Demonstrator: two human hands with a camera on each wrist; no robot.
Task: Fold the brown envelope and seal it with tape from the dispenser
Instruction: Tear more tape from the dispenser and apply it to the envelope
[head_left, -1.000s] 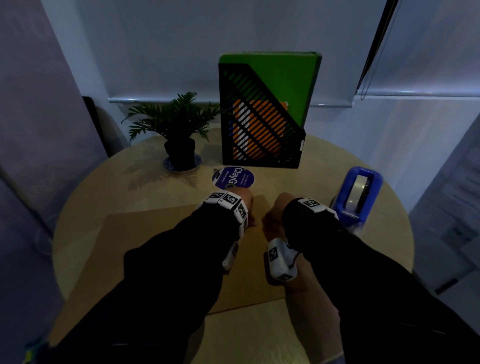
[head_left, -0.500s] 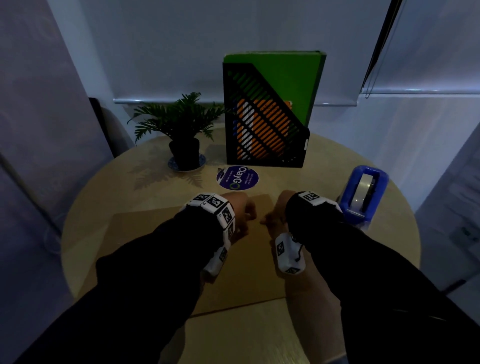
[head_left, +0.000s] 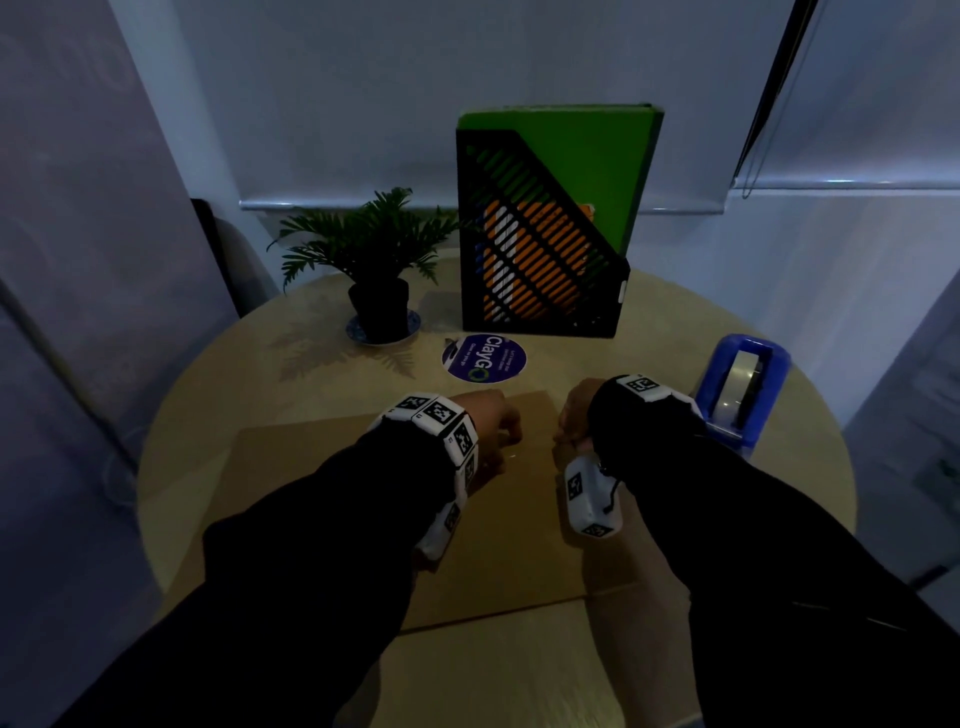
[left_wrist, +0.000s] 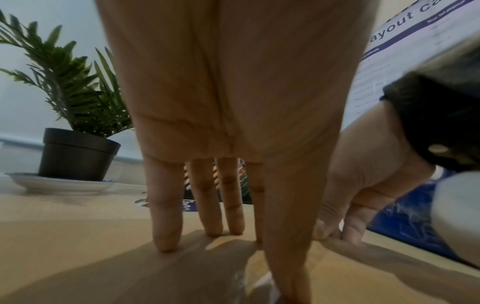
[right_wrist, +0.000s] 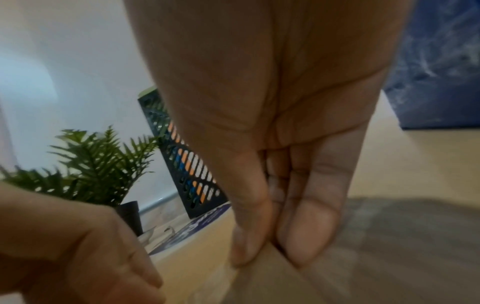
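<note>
- My hands have drawn apart since a second ago; the right hand (right_wrist: 275, 205) now pinches the far corner of the brown envelope (head_left: 322, 467) in its grip.
- The left hand (left_wrist: 221, 127), released, presses straight fingers (left_wrist: 166, 226) flat on the envelope on the desk (head_left: 649, 343).
- Judging by this, folding is starting; the tape dispenser (head_left: 743, 384) waits untouched, right of the grip.

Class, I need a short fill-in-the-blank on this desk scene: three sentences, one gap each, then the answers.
1. The right hand pinches a corner of the brown ____.
2. The tape dispenser is coloured ____.
3. The potted plant stands on a small ____.

Missing words: envelope; blue; saucer.
</note>
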